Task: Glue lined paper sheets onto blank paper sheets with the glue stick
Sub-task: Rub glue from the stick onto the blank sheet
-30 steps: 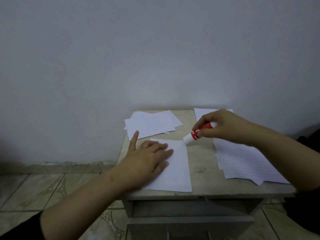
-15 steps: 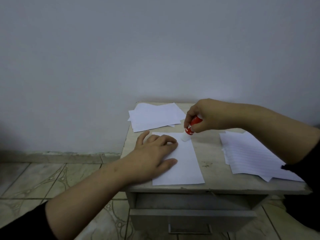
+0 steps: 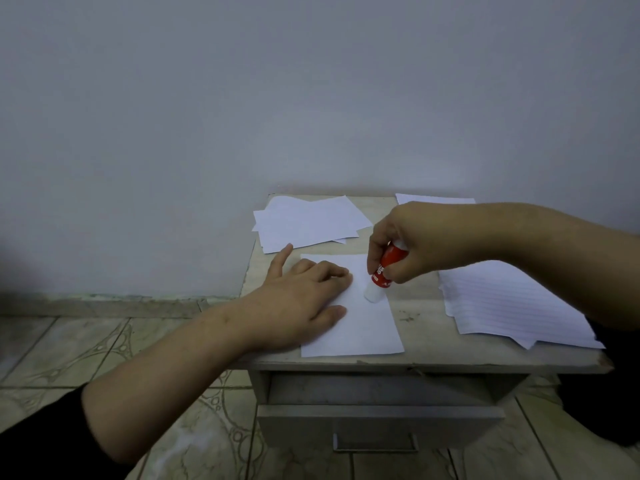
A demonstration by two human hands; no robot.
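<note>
Head view. The right hand (image 3: 420,242) grips a red-barrelled glue stick (image 3: 382,273), white tip down on a blank white paper sheet (image 3: 363,323) lying at the front of the small grey wooden table (image 3: 415,306). The left hand (image 3: 301,303), fingers flat, presses that sheet down. Judged stage: glue being spread, no lined sheet laid on it yet. The stack of lined paper sheets (image 3: 512,306) waits on the right; a loose pile of white sheets (image 3: 306,221) lies behind.

Glue stick (image 3: 387,268) label: white lettering on the red barrel, too blurred to read.
Lined paper stack (image 3: 512,303), at 3 o'clock: ruled lines only, no writing.
</note>
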